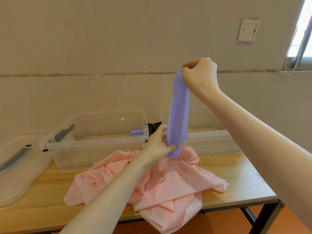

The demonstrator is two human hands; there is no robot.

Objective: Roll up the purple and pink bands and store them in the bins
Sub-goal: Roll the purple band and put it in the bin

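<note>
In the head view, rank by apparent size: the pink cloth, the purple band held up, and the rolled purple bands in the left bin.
1. Pink cloth, largest.
2. Purple band held up.
3. Rolled purple bands, smallest, though farther from the camera.

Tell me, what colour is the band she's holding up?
Purple, a pale lilac. The band shows plainly in the head view, stretched between both hands.

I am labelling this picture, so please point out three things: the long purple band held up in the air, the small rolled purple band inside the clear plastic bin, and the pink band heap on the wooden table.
long purple band (179,114), head view, middle of the hanging strip.
small rolled purple band (136,132), head view, side of the roll.
pink band heap (168,183), head view, centre of the crumpled heap.
</note>
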